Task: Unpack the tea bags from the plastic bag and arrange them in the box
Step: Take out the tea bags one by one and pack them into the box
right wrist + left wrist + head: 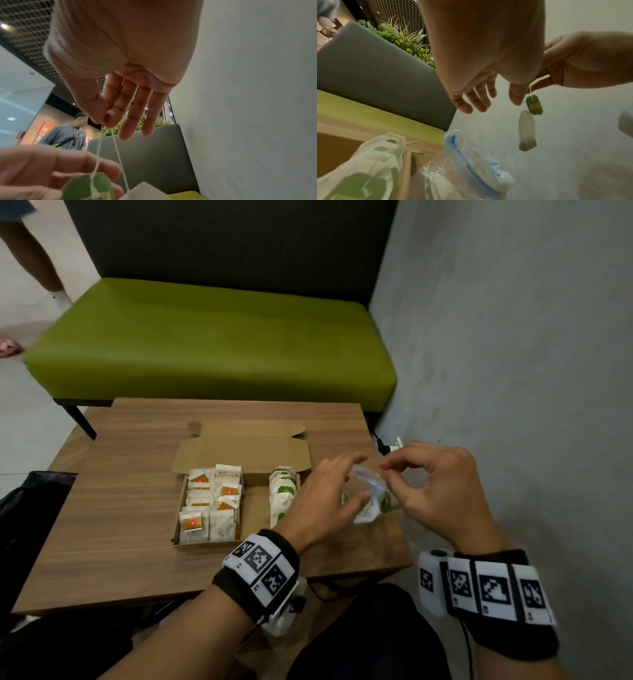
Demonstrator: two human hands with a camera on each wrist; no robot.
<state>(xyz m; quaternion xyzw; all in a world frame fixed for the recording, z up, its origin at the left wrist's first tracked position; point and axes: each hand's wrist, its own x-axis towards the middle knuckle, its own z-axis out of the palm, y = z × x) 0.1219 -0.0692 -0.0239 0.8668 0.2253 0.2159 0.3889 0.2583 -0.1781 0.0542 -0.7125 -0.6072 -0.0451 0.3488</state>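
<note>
The right hand pinches the string of one tea bag between thumb and forefinger, so that the bag and its green tag dangle just above the plastic bag; the other fingers are loosely spread. The left hand is released, fingers extended toward the plastic bag and holding nothing. The plastic bag, clear with a blue zip strip, lies on the table just beside the right end of the box and contains further green-tagged tea bags, too crumpled to count. Inside the box, a row of green-tagged bags stands at the end nearest the plastic bag; red-and-yellow-tagged bags fill two rows at the far end, roughly a dozen; the middle is bare. Judged by appearance, each tea bag is very light, soft and tearable, best taken by the tag or paper body, since a string hold lets it swing.
</note>
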